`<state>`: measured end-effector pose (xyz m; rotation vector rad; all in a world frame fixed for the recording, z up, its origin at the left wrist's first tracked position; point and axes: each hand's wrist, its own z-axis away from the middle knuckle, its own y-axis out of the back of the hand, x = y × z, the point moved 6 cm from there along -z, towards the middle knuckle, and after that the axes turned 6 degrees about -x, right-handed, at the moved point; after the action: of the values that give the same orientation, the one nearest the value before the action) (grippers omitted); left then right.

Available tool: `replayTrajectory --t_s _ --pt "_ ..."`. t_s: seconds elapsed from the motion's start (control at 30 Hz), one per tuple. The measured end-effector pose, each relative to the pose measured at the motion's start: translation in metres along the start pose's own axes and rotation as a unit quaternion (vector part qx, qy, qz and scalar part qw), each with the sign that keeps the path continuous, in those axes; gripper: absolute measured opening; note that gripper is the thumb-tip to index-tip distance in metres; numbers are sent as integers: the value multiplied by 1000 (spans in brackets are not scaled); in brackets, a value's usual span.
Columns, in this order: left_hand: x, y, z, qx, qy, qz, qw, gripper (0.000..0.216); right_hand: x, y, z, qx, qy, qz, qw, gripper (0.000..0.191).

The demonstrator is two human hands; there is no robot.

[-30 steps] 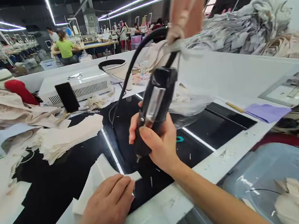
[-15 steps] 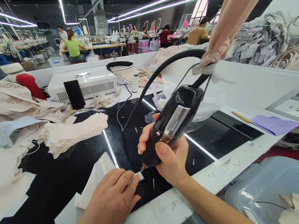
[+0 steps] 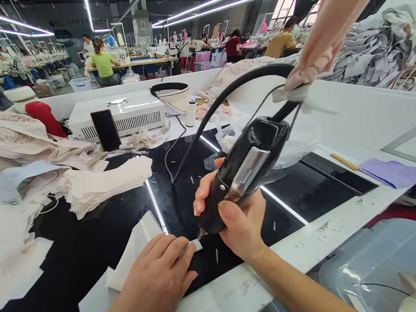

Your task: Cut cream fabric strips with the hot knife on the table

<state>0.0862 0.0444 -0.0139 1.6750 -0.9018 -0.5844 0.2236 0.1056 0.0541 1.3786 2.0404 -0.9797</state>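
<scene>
My right hand (image 3: 241,219) is wrapped round a black corded hand tool (image 3: 252,154) with a silver side plate. The tool tilts down to the left, and its thin metal tip is at a narrow whitish end of fabric (image 3: 197,244). I cannot tell whether tip and fabric touch. Bent fingers of my left hand (image 3: 165,272) close over the pale fabric piece (image 3: 129,256) and press it on the black tabletop (image 3: 51,310); the thumb stays apart. Part of the fabric is hidden under this hand. A pinkish fabric strip (image 3: 330,33) suspends the tool's cable end from above.
Stacked cream fabric pieces (image 3: 110,181) lie left of the hands. A white metal box (image 3: 120,117) and a phone (image 3: 106,130) stand behind. A purple cloth (image 3: 396,172) is at the right, above a clear plastic bin (image 3: 383,260). Several people sit at machines farther back.
The view has shifted slightly, so the surroundings appear a little farther right. My hands keep almost the same pose, with the tool's tip still at the fabric end.
</scene>
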Motion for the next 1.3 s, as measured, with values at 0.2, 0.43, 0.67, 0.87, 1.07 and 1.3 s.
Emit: replayTrajectory --t_s 0.2,0.43,0.67,0.87,1.07,1.3 --pt "-1 -1 1 -7 6 6 1000 33 1 2 1 9 -6 8 1000 38" --pt "-2 -2 1 2 1 5 1000 31 -2 2 -3 17 -2 3 1000 37" --pt "-2 -3 2 -8 3 7 1000 37 -2 1 -1 8 -8 -14 1000 36" --pt "-1 -3 2 -3 2 4 1000 36 2 1 0 11 -8 5 1000 38" --pt "-2 -4 2 -8 5 -6 1000 36 1 3 -3 21 2 -2 1000 35" --pt "-1 -3 1 -8 2 -2 1000 36 1 2 -1 12 -6 4 1000 39"
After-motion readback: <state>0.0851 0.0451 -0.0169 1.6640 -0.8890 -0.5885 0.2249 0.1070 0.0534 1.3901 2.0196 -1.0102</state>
